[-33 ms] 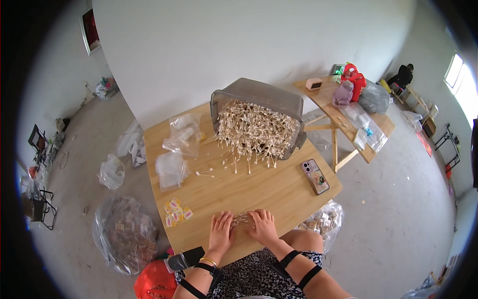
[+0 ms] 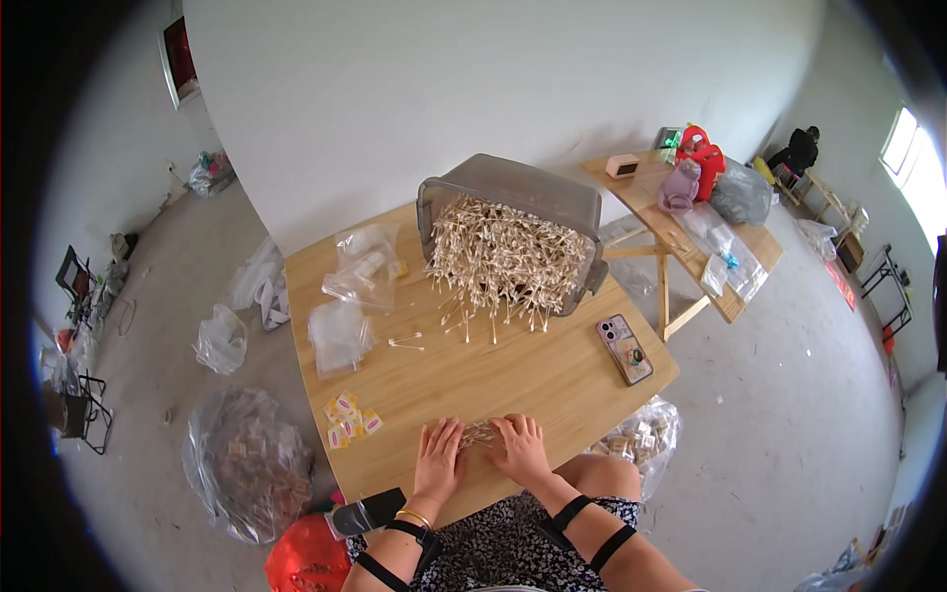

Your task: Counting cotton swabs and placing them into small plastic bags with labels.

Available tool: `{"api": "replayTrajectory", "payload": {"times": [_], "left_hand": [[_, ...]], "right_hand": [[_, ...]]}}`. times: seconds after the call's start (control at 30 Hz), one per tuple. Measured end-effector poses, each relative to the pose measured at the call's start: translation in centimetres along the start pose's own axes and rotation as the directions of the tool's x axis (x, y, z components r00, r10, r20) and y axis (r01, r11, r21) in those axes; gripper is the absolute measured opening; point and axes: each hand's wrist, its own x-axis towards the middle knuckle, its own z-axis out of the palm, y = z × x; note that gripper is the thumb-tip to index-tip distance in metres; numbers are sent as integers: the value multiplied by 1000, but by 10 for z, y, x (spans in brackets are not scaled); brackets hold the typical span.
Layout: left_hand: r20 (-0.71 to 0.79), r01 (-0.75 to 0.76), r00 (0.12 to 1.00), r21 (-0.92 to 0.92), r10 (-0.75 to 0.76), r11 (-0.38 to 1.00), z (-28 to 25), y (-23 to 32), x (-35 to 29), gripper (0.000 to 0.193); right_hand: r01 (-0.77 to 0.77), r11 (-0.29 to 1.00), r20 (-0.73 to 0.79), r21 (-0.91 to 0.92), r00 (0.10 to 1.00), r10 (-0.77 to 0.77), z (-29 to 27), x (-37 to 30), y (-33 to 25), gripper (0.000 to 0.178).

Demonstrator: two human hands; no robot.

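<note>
A small bundle of cotton swabs lies crosswise near the front edge of the wooden table. My left hand is closed around its left end, and my right hand holds the right end. Both hands rest low at the tabletop, and the swabs show only in the gap between them. Beyond them a grey plastic bin lies tipped on its side, its mouth toward me, with a heap of loose swabs spilling from it. A few stray swabs lie left of the heap.
Clear plastic bags and small yellow-and-white cards lie on the left. A phone sits at the right. Filled clear sacks and a red bag flank the table. A second table stands at the far right; a person is beyond.
</note>
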Motion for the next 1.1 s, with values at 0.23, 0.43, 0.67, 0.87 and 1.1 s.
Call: {"api": "replayTrajectory", "payload": {"times": [0.23,0.43,0.67,0.87,1.1], "left_hand": [[63,-11,998,-6,11,1000,5,-6,-2,47],[-13,-24,1000,-13,24,1000,5,-16,-7,34],[-10,-117,993,-18,117,993,4,-26,-14,37],[13,-25,1000,45,24,999,-6,-19,-16,77],[26,108,994,-29,-108,994,-15,-20,-18,87]], "right_hand": [[22,1000,-3,6,1000,-22,7,6,18,37],[114,993,-93,36,989,-111,-14,4,45,10],[-24,999,-251,-26,968,16,-15,25,64,6],[120,992,-114,49,987,-114,31,49,7,8],[100,950,-79,295,994,-80,27,39,-4,21]]}}
